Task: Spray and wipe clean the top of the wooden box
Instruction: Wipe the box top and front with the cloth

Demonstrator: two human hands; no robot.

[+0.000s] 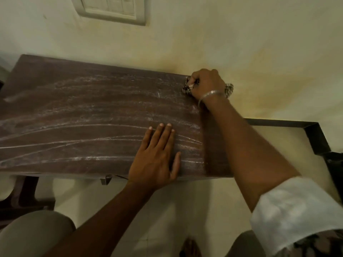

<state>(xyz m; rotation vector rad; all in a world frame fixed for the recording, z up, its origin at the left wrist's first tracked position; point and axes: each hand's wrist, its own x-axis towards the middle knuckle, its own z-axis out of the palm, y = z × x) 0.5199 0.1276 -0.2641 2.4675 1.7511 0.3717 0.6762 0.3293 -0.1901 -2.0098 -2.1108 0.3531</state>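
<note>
The dark wooden box top (89, 112) fills the middle of the view, streaked with long whitish wet smears. My right hand (207, 84) is at the far right corner of the top, by the wall, closed around a bunched checkered cloth (229, 89) that pokes out on both sides of the fist. A silver bangle sits on that wrist. My left hand (156, 156) lies flat on the near right part of the top, fingers spread, holding nothing. No spray bottle is in view.
A pale wall (241, 43) rises right behind the box, with a switch plate (111, 8) up at the top. A black metal frame (313, 134) runs along the floor to the right. A dark chair leg (24, 193) stands at lower left.
</note>
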